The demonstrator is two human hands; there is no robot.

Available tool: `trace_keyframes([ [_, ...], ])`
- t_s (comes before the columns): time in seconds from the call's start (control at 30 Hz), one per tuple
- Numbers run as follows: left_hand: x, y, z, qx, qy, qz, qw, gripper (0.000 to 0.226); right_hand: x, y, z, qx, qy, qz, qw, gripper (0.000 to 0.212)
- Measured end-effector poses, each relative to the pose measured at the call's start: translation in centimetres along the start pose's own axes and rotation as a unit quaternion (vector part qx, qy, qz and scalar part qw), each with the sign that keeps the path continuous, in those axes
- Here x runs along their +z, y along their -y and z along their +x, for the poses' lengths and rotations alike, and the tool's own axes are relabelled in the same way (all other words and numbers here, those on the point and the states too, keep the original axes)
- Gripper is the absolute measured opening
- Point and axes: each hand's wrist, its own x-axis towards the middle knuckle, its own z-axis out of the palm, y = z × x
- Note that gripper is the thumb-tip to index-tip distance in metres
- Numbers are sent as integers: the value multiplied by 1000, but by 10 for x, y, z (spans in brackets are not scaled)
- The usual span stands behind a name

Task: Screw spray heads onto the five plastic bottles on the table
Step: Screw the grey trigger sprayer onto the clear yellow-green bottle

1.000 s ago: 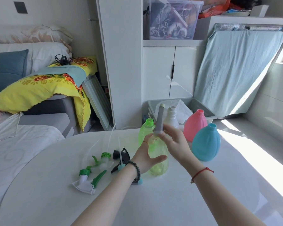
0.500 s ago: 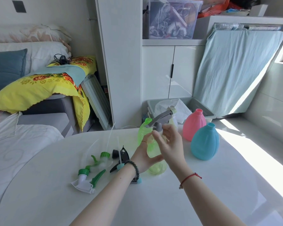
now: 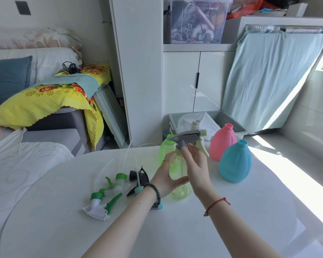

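Observation:
A yellow-green see-through bottle [image 3: 181,189] stands mid-table, and my left hand [image 3: 166,175] grips its side. My right hand [image 3: 196,164] pinches the collar of the grey spray head [image 3: 186,136] sitting on that bottle's neck, nozzle pointing right. Behind it is a green bottle [image 3: 165,149], a white bottle [image 3: 197,124], a pink bottle [image 3: 223,142] and a blue bottle [image 3: 235,162], all with bare necks. Loose on the table to the left lie a white and green spray head [image 3: 101,205], a clear green-collared one [image 3: 117,180] and a black one [image 3: 140,178].
The round white table [image 3: 63,211] ends close behind the bottles. A grey bin [image 3: 229,121] with a plastic bag sits on the floor beyond, in front of a white cabinet [image 3: 181,81]. A bed with a yellow pillow [image 3: 45,101] is at left.
The grey spray head has turned on the bottle neck from pointing upright to pointing right, as my right hand twisted its collar. My left hand has kept its hold on the bottle.

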Motion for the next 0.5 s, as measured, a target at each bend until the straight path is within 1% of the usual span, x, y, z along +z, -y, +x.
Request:
trace_keyframes([
  [0.07,0,1,1,0,-3,4,1000,80,-5,3,1,3,21,34,999,20],
  [0.1,1,2,1,3,-2,6,1000,81,-7,4,3,3,22,49,999,17],
  [0.2,0,4,1,5,2,8,1000,78,-9,6,9,3,32,43,999,30],
  [0.27,-1,4,1,5,4,12,1000,77,-12,7,13,10,70,30,997,37],
  [0.3,-2,4,1,5,4,11,1000,77,-15,8,16,11,101,28,994,31],
  [0.4,-3,3,0,0,9,2,1000,80,-26,9,20,26,195,38,980,32],
  [0.43,-3,3,-1,-1,15,-4,1000,81,-28,11,21,33,211,34,976,32],
  [0.5,-5,5,-1,3,34,-19,999,79,-31,13,24,27,216,15,976,34],
])
